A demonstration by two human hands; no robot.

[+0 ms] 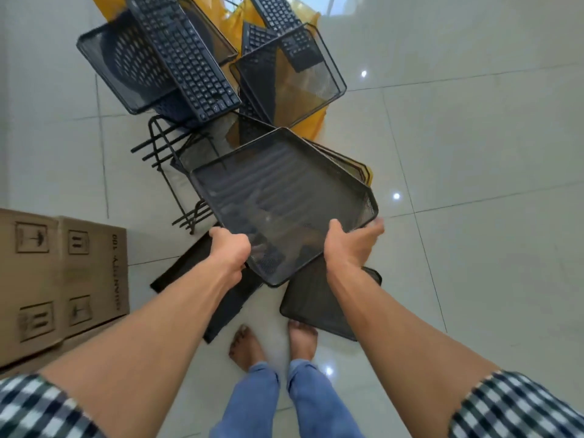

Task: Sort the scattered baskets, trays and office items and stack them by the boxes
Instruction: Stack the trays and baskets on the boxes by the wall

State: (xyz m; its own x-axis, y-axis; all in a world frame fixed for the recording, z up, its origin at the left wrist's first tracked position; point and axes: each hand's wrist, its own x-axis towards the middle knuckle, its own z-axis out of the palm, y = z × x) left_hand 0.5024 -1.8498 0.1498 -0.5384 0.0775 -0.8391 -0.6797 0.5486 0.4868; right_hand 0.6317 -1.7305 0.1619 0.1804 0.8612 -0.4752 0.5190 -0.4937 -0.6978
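A black mesh tray [284,191] hangs tilted above the floor, held by both hands at its near edge. My left hand [232,248] grips the near left side; my right hand [350,243] grips the near right corner, thumb over the rim. Under the tray another mesh tray [316,306] lies flat by my feet, and flat black pieces [202,263] lie at the left. Two cardboard boxes [60,279] stand at the left on the floor.
Further off lies a pile: a black keyboard [186,55] on a mesh tray [104,74], a tall mesh basket [290,77] holding more keyboards, a wire rack [177,172], yellow bags [234,23]. My bare feet [275,346] stand on the tiled floor.
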